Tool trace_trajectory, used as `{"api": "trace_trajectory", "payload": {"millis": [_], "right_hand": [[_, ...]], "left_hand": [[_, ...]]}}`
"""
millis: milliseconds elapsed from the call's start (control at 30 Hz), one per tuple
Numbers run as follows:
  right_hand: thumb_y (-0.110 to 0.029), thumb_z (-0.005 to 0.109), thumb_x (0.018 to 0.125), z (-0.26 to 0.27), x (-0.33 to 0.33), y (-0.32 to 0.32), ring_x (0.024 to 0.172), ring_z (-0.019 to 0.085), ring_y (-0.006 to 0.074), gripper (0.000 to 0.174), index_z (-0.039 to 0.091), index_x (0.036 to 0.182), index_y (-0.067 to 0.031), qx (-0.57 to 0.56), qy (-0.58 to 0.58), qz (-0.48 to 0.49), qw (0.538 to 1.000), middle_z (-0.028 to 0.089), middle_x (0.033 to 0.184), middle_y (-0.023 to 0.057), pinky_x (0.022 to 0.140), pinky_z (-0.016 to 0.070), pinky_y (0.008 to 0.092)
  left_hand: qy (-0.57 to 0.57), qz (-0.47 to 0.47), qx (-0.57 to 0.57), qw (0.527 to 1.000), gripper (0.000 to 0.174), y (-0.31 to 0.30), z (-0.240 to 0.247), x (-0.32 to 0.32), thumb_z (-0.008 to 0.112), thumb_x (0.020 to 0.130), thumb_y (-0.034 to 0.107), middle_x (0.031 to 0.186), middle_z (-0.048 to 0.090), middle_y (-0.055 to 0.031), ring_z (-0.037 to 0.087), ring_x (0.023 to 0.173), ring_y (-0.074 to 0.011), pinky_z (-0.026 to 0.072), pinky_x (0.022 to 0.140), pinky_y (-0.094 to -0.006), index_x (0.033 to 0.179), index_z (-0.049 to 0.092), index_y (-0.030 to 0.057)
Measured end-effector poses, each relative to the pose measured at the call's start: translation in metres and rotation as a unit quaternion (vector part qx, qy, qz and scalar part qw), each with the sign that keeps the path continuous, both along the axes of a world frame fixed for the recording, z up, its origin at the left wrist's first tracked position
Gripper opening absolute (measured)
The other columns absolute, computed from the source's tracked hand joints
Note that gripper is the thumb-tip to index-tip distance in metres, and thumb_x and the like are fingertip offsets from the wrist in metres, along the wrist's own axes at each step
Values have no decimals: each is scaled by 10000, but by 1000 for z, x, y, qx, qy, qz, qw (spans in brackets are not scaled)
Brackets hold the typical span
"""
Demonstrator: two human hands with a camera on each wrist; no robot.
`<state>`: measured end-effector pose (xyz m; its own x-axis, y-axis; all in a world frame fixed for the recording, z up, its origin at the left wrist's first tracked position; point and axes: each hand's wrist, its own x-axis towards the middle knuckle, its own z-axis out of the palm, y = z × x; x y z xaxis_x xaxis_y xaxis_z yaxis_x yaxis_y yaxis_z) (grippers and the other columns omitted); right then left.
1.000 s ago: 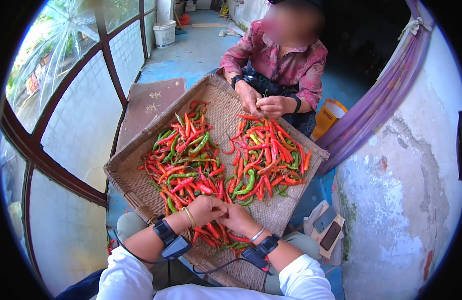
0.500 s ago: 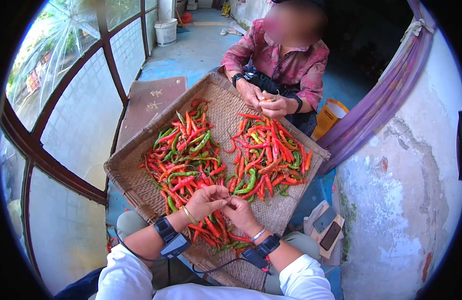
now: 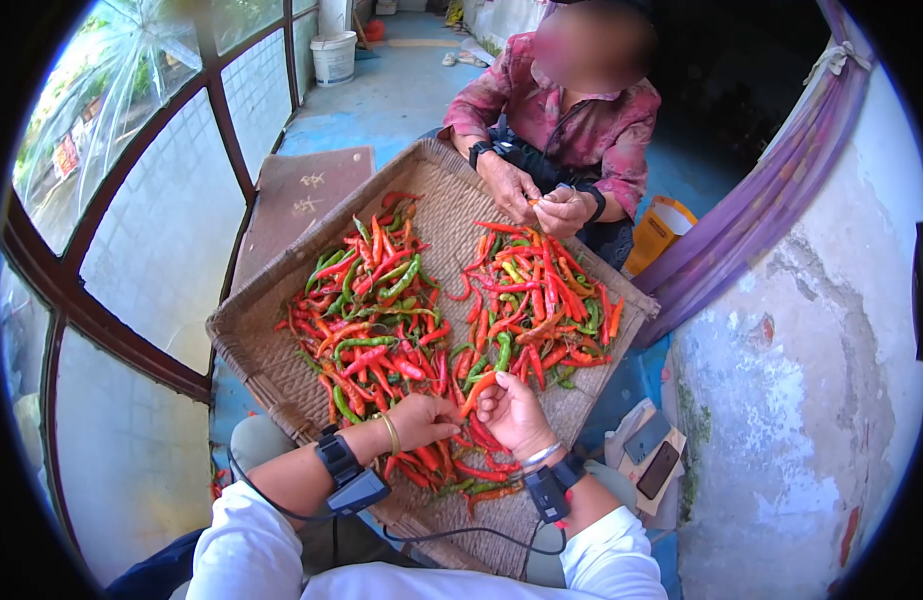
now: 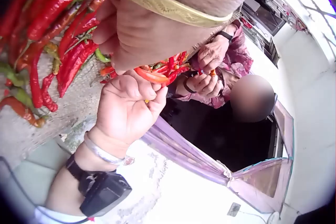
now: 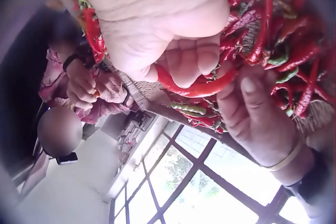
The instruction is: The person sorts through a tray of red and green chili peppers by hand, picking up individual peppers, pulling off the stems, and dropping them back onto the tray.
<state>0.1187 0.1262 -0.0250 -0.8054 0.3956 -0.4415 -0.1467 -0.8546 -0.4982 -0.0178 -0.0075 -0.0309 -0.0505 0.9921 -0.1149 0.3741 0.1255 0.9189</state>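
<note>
While I ran the rig from a distance, the right hand (image 3: 517, 417) held an orange-red chili pepper (image 3: 478, 393) above heaped chilies (image 3: 367, 352) in a shallow woven basket (image 3: 438, 205). Its curled fingers pinched one end, perhaps to leave the other within reach. The left hand (image 3: 420, 420) sat beside that other end, fingers bent close together; whether they gripped anything I couldn't tell. The basket's raised sides probably kept the heaps from spilling.
</note>
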Motion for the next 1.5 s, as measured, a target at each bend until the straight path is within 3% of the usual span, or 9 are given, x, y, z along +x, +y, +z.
{"api": "trace_trajectory", "payload": {"millis": [300,433,500,633,933,1233,1300,1433,1500], "right_hand": [[-284,470,873,48,-10,54,795,617,176,321,495,1105,-63,86,151,-131,976,625,946,85,625,497,292],[-220,491,868,12,-3,44,694,604,122,290,515,1098,-45,247,-70,37,966,624,866,70,542,470,219],[-205,497,862,7,-6,24,674,603,134,237,554,1009,-29,398,-138,150,895,626,816,57,549,477,261],[-248,599,724,3,-2,-3,726,576,317,241,573,886,-72,802,-138,332,478,584,756,152,648,462,402],[-241,597,677,-14,6,-30,742,580,320,198,608,742,-54,822,-153,401,374,591,757,146,653,463,415],[-203,497,779,-1,2,-16,704,585,336,193,612,804,-50,792,-194,325,479,596,758,179,624,474,405],[-147,510,800,0,1,-18,707,595,313,179,597,898,-26,690,-133,192,685,595,767,187,632,479,351],[-86,488,852,4,-3,-14,715,572,105,254,517,1096,-22,398,-59,172,899,608,883,70,632,464,217],[-96,486,865,8,-2,-15,747,560,95,290,475,1145,-22,372,2,161,914,584,961,54,650,460,197]], "left_hand": [[151,-107,-21,983,209,-2,1,7,608,762,197,815,628,-94,609,736,-241,478,656,-324,933,605,76],[304,-108,-23,946,246,-1,0,9,601,735,221,837,607,-92,593,768,-265,474,670,-372,945,598,93],[336,-121,-24,934,251,-1,-10,8,601,720,229,852,598,-87,585,786,-270,471,685,-380,934,598,98],[398,-197,-12,896,208,-3,-18,8,607,679,219,909,578,-66,559,848,-260,457,744,-368,846,604,96],[469,-175,-24,865,167,-1,-5,18,510,731,104,954,586,-114,585,870,-256,481,730,-341,825,637,53],[429,-81,131,890,163,-2,13,2,580,719,213,781,539,-47,572,744,-215,492,595,-319,806,529,84],[436,-46,162,884,166,-2,12,-2,586,731,222,750,531,-39,579,702,-207,487,550,-313,826,534,96],[343,66,159,924,157,-2,29,-9,592,737,194,737,585,-53,606,663,-232,486,539,-340,863,573,101],[312,98,156,932,165,-3,31,-12,597,739,202,742,591,-67,606,664,-245,485,545,-346,861,571,93]]}}
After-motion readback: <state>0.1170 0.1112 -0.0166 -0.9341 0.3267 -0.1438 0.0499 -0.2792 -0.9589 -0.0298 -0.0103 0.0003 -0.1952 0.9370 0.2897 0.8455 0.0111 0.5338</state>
